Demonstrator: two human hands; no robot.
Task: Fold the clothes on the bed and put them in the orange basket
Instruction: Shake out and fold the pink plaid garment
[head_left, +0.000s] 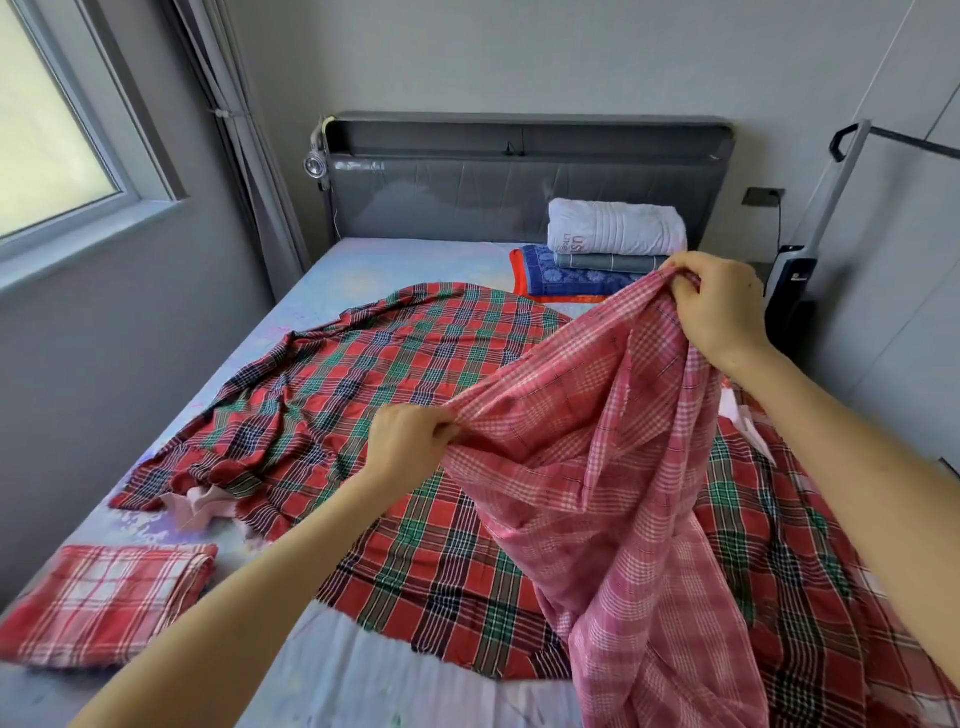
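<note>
Pink checked cloth (623, 467) is up in the air, lifted off the bed (363, 675) and bunched between both hands. Left hand (410, 441) pinches a gathered edge low and near the middle, fingers curled tight on the fabric; right hand (722, 306) grips another bunch higher up and further out, knuckles closed round it. Most of the cloth hangs down in a twisted drape onto the big red-and-green tartan cloth (363, 374) spread beneath. One piece already lies folded at the near left corner, the folded red plaid (104, 603). Up by the headboard (467, 176) sits a stack of folded linens (613, 244). No orange basket in view, so where this goes next I cannot tell.

To do this well, I'd say find two true corners, not mid-edge bunches, pull the hands apart until the top edge is taut, give it a shake to drop the twist, then lay it flat before halving.
</note>
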